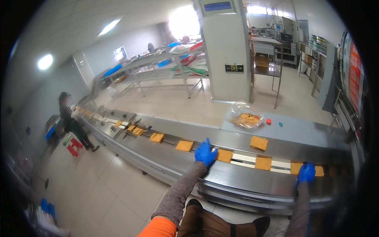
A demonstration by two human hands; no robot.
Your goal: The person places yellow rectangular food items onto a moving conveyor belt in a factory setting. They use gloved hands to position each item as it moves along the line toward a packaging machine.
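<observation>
Both my hands wear blue gloves and are over a metal conveyor [244, 178] carrying flat, square, golden-brown pieces that look like crackers. My left hand [205, 152] is open, its fingers apart, at the left edge of one cracker stack [224, 155]. Left of that hand lies another cracker stack [184, 145]. A further stack [263, 163] sits on the belt between my hands. My right hand [306, 173] is between a cracker stack [296, 168] and a cracker piece [319, 171] at the right. Its fingers are partly hidden and blurred, so their grip does not show.
A loose cracker pile [259, 143] rests on the conveyor's far metal ledge. Behind it, a clear bag of crackers [246, 119] and a red cap [268, 121] lie on a grey surface. Another person [70, 120] stands at the line's far left. A white pillar [227, 51] rises beyond.
</observation>
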